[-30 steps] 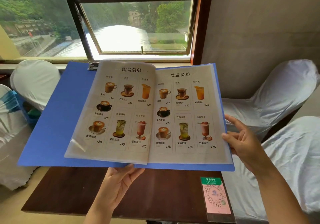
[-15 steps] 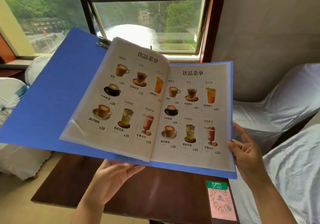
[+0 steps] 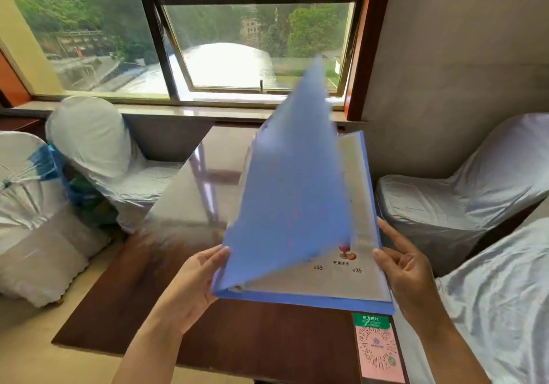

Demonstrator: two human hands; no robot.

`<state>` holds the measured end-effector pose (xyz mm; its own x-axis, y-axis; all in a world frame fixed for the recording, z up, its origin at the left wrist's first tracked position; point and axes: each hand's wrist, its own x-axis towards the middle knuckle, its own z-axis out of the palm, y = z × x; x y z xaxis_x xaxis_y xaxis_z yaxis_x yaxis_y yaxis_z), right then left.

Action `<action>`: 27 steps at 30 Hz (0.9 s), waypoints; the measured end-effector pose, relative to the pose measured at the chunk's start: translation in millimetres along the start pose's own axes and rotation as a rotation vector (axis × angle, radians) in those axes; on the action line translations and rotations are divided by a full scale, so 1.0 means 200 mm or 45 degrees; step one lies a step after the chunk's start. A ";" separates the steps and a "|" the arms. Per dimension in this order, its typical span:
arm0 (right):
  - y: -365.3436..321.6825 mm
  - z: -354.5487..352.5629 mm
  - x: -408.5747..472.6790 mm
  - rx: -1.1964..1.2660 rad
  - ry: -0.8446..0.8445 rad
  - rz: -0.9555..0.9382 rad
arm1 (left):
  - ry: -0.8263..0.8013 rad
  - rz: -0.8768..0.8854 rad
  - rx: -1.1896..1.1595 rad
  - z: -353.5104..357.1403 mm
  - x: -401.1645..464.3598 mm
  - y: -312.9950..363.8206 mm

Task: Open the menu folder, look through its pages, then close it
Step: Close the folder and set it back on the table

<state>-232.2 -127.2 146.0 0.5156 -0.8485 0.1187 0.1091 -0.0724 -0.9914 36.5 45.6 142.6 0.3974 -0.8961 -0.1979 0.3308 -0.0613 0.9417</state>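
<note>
Menu folder: a blue plastic folder [image 3: 291, 205] with clear page sleeves, held in the air above the near right part of the dark brown wooden table [image 3: 237, 339].
Front cover: tilted steeply up from the spine on the left, blurred, about halfway between open and shut.
Pages: only the lower right part of the right-hand page shows, with a red drink picture and prices.
Left hand [image 3: 193, 288]: at the lower left corner by the spine, thumb against the outside of the raised cover, fingers hidden under the folder.
Right hand [image 3: 407, 267]: at the right edge of the back cover, thumb on the page edge, index finger stretched up along the edge, other fingers curled behind.
Table card: a pink and green QR-code card [image 3: 377, 351] lies flat at the table's near right corner, below the folder.
Surroundings: chairs in white fabric covers [image 3: 463, 199] stand on both sides, and a dark-framed window [image 3: 255, 47] is behind.
</note>
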 end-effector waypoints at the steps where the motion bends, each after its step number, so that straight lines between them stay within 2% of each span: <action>1: -0.02 0.00 0.00 0.020 -0.012 -0.021 | -0.050 0.021 0.005 -0.01 -0.02 0.00; 3: -0.06 0.00 -0.02 0.052 -0.044 -0.047 | -0.069 0.008 -0.038 -0.01 -0.03 -0.01; 6: -0.11 0.00 -0.02 0.039 -0.077 -0.019 | 0.035 0.016 -0.061 0.05 -0.01 -0.04; 11: -0.10 0.01 -0.01 0.065 -0.057 0.160 | 0.133 0.013 -0.078 0.09 -0.01 -0.12; 16: 0.10 0.01 -0.07 -0.303 0.064 0.406 | 0.160 -0.056 -0.008 0.04 0.01 -0.23; 27: 0.64 0.07 -0.15 -0.997 0.083 0.518 | 0.336 -0.293 0.153 -0.06 0.04 -0.74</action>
<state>-221.8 -103.0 16.1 0.3361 -0.9131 -0.2310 -0.6976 -0.0765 -0.7124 2.3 52.3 -1.2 0.5363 -0.7095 -0.4572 0.3410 -0.3134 0.8863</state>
